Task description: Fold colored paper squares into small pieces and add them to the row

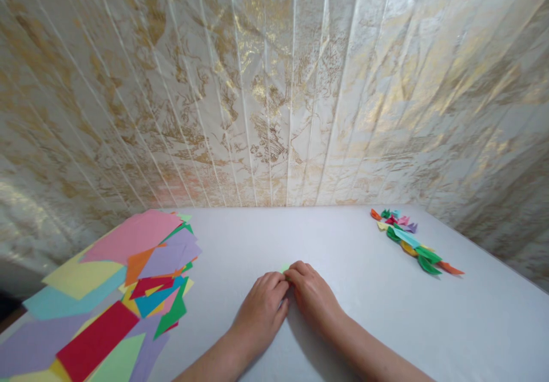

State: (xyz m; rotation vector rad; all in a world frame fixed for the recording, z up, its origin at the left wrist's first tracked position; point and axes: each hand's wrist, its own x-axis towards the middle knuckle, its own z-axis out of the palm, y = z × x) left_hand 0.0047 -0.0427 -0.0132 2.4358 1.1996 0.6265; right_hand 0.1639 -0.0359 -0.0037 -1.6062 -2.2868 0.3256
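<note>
Both of my hands meet at the front middle of the white table (240,239). Between their fingertips a small light green piece of paper (285,267) shows, mostly covered by the fingers. My left hand (268,302) has its fingers bent and pinched on the paper from the left. From the right, my right hand (311,290) curls over the same piece, its fingertips touching those of the left. How the paper is folded is hidden beneath the fingers.
Loose coloured paper sheets and scraps lie heaped at the left, among them a pink sheet (137,236) and a red rectangle (98,342). Several small folded paper shapes (407,237) form a row at the back right. Behind the table hangs a gold-patterned curtain (274,96).
</note>
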